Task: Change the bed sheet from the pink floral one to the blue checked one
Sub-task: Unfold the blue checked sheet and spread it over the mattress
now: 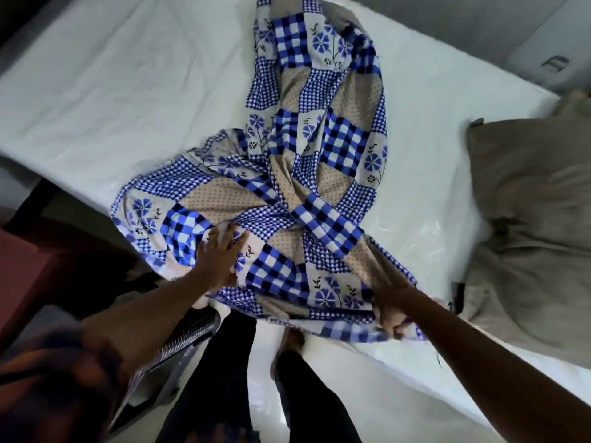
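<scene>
The blue checked sheet (307,174), a patchwork of blue checks, beige dots and blue flowers, lies bunched in a long twisted heap across the bare white mattress (112,84). My left hand (220,254) rests flat on the sheet's near left part, fingers spread. At the mattress's front edge my right hand (391,318) is closed on the sheet's near hem. The pink floral sheet is not in view.
A beige pillow (531,225) lies on the mattress at the right. My legs in dark trousers (224,372) stand on the white floor below. A dark striped object (179,343) leans by my left leg. A dark reddish piece of furniture (28,251) stands at the left.
</scene>
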Demonstrator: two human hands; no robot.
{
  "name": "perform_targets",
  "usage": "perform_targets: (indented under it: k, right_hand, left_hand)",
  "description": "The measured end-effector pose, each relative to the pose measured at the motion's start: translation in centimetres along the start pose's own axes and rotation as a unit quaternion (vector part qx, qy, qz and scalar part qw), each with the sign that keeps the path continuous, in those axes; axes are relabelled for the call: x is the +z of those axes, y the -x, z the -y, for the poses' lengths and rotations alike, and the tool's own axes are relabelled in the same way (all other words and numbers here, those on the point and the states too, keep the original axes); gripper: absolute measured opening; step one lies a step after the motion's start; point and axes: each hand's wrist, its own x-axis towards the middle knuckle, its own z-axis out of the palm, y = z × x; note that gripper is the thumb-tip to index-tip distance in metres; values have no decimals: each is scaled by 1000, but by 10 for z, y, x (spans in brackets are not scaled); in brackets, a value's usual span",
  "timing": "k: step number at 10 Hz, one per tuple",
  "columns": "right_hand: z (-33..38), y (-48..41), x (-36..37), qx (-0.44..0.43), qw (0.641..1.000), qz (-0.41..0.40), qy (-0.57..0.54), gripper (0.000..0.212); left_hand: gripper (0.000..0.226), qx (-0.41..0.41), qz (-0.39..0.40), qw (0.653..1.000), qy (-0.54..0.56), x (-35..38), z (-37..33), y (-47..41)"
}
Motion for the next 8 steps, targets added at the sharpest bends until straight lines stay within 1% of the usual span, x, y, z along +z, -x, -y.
perform_targets:
  k: [1, 2, 3, 4, 5, 6, 7, 8]
  right_hand:
    - [39, 29, -24, -60, 996, 16, 62, 37]
    - [63, 34, -41, -89, 996, 7, -6, 50]
    - [84, 13, -80, -84, 983, -154, -60, 29]
    - [128, -11, -145, -88, 924, -304, -216, 34]
    - [185, -51, -188, -119, 914, -328, -208, 72]
    - [229, -95, -208, -92, 937, -305, -145, 69]
    - [219, -123, -225, -71, 899, -346, -258, 27]
    - [154, -118, -235, -28, 799, -424, -425, 17]
  left_hand:
    - [115, -28, -23, 999, -34, 16, 3, 18]
    - [73, -42, -44, 997, 39, -18, 10, 23]
    - [44, -3, -179, 970, 164, -57, 17, -2]
    - [40, 63, -257, 955, 133, -110, 29, -54]
    - [47, 127, -272, 949, 96, -159, 22, -105]
    - [48, 143, -223, 963, 40, -185, 16, -143]
    - [32, 125, -168, 973, -102, -192, 29, -170]
    - [38, 142, -121, 976, -116, -193, 52, -180]
